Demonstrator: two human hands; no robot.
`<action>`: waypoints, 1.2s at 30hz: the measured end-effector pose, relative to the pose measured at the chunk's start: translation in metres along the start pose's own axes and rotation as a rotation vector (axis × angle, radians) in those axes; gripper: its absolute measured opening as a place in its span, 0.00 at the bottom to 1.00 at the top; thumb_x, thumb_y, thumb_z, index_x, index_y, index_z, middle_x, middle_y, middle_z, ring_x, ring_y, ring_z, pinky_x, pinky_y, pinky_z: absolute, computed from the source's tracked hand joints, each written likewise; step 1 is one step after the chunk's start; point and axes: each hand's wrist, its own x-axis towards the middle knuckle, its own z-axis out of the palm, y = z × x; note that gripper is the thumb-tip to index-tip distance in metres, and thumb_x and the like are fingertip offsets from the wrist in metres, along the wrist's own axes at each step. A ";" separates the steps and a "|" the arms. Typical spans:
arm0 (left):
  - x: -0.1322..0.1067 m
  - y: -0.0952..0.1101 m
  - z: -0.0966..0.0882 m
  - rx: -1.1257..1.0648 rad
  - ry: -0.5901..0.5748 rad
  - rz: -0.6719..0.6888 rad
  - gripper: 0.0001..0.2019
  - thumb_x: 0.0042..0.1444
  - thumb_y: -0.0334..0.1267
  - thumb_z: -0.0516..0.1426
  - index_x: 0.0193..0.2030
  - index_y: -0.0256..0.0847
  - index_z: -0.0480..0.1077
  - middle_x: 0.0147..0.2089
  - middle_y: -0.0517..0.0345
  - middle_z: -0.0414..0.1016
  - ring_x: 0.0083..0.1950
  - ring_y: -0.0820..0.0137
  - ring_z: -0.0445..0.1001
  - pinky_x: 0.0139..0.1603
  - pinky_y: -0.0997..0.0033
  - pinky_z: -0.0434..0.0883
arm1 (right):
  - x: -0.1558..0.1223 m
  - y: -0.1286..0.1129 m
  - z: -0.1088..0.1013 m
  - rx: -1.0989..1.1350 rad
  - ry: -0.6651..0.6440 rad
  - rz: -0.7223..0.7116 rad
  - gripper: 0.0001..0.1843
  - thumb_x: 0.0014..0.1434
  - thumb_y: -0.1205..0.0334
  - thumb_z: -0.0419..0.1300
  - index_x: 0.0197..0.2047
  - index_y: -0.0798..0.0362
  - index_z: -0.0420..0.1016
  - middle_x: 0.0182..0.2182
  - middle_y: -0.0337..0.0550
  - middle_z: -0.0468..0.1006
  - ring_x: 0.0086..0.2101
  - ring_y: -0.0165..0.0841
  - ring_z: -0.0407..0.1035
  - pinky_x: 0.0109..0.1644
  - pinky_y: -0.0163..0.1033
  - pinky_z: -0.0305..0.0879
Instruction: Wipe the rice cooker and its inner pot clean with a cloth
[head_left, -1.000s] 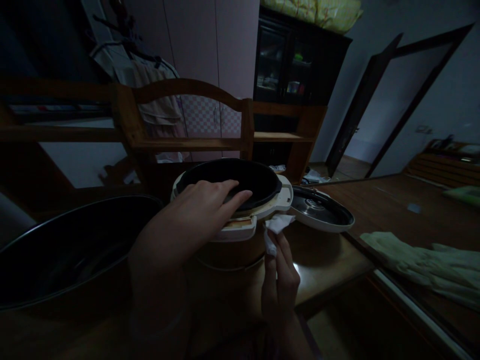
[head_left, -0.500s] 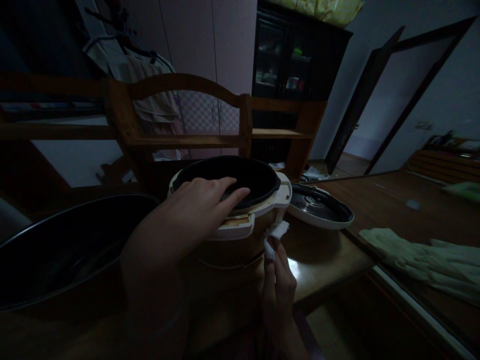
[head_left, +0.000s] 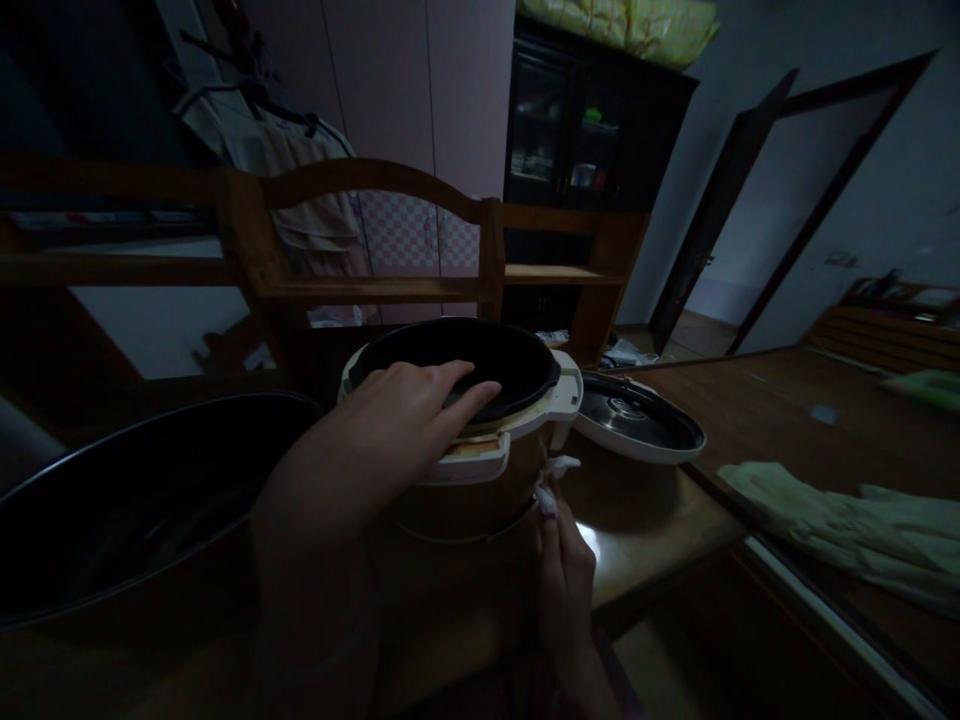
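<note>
A rice cooker (head_left: 457, 505) with a white top rim and a dark inner pot stands with its top uncovered. My left hand (head_left: 397, 415) lies palm down over its front left rim, thumb and forefinger stretched apart above the opening; the other fingertips are hidden. Low at the cooker's right side, my right hand (head_left: 566, 550) is closed on a crumpled white tissue (head_left: 547, 500), which touches the outer wall. Behind and to the right of that hand, the cooker's lid (head_left: 637, 415) rests with its inner side up.
A large dark pot (head_left: 150, 480) fills the left foreground. A wooden frame with shelves (head_left: 375, 290) stands behind the cooker. Pale green cloth (head_left: 832, 520) lies on the brown surface (head_left: 757, 410) at right. The table's (head_left: 660, 530) front edge runs beneath my right arm.
My right hand and the tissue have moved slightly down along the cooker's side. My left hand stays over the rim. The whole view has shifted a little.
</note>
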 end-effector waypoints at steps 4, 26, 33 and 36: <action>-0.001 -0.002 0.001 0.003 -0.004 0.031 0.22 0.68 0.48 0.43 0.64 0.49 0.64 0.60 0.54 0.73 0.56 0.61 0.74 0.55 0.63 0.67 | 0.005 0.002 0.000 0.065 0.004 0.065 0.25 0.71 0.53 0.45 0.66 0.51 0.63 0.65 0.47 0.63 0.64 0.40 0.55 0.68 0.52 0.50; -0.002 0.002 -0.002 -0.026 -0.005 0.057 0.21 0.67 0.45 0.45 0.63 0.48 0.66 0.58 0.52 0.75 0.57 0.61 0.73 0.55 0.64 0.68 | 0.075 -0.006 -0.002 0.298 0.037 0.221 0.26 0.64 0.45 0.52 0.48 0.56 0.79 0.42 0.49 0.81 0.41 0.42 0.73 0.44 0.40 0.67; -0.002 0.001 -0.001 -0.036 -0.011 0.081 0.20 0.67 0.42 0.46 0.63 0.51 0.65 0.61 0.53 0.73 0.57 0.62 0.74 0.54 0.64 0.68 | 0.069 -0.002 -0.012 0.250 -0.030 0.219 0.24 0.63 0.45 0.53 0.38 0.56 0.81 0.32 0.46 0.81 0.34 0.40 0.72 0.38 0.39 0.67; -0.003 -0.001 0.000 -0.015 -0.008 0.109 0.21 0.67 0.39 0.46 0.64 0.52 0.65 0.62 0.53 0.71 0.57 0.61 0.74 0.55 0.63 0.68 | 0.058 -0.004 -0.014 0.225 -0.028 0.224 0.23 0.64 0.45 0.53 0.42 0.54 0.81 0.34 0.46 0.81 0.36 0.40 0.72 0.39 0.39 0.68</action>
